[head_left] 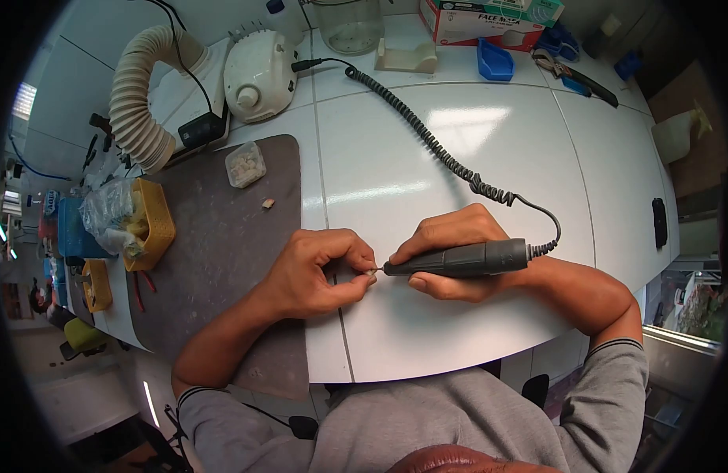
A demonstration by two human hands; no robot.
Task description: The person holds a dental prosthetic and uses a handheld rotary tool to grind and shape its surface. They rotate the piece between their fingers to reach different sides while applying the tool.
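Over the white tiled table, my right hand (459,236) is wrapped round a dark rotary handpiece (466,258), whose thin tip points left. Thumb and index finger of my left hand (321,272) pinch a tiny pale piece (372,273) right at that tip. The piece is mostly covered by the fingertips, so its shape cannot be made out. A coiled black cord (419,126) runs from the back of the handpiece to a white control box (260,75).
A grey mat (214,205) carries a small clear tub (245,165) and a loose beige piece (268,203). At left stand yellow bins (155,229) and a ribbed hose (135,94). Along the back are a glass jar (348,27), blue tray (495,61) and mask box (486,27).
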